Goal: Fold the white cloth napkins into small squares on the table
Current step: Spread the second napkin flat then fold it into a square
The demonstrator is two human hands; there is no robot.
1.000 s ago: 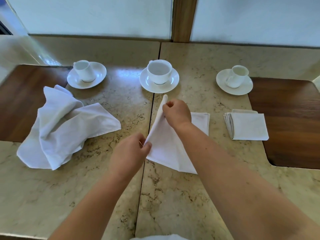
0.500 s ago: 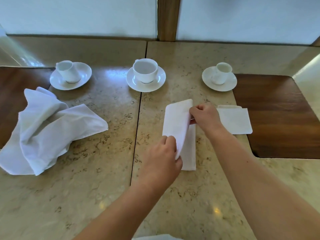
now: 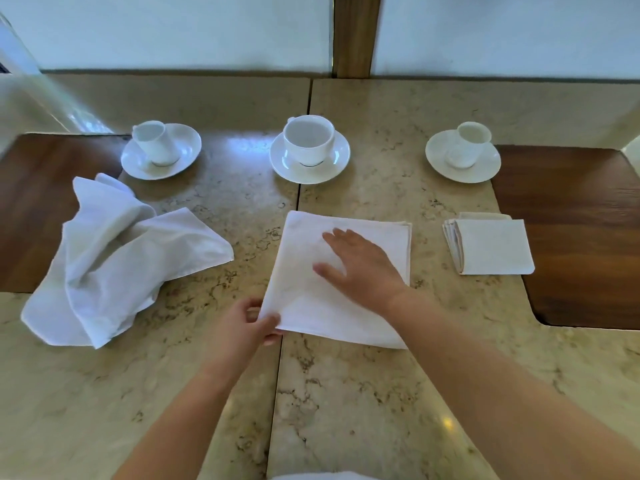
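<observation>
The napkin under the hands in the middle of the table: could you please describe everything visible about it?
The napkin is white woven cloth, folded into a flat, layered square on the marble table, straddling its seam. Stacked edges show at its far right corner. The right hand presses flat on it; the left hand pinches its near left corner.

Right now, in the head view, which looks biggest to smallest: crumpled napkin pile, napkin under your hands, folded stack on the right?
1. Crumpled napkin pile
2. Napkin under the hands, nearly as large, so that ranking is unsure
3. Folded stack, clearly smallest
</observation>
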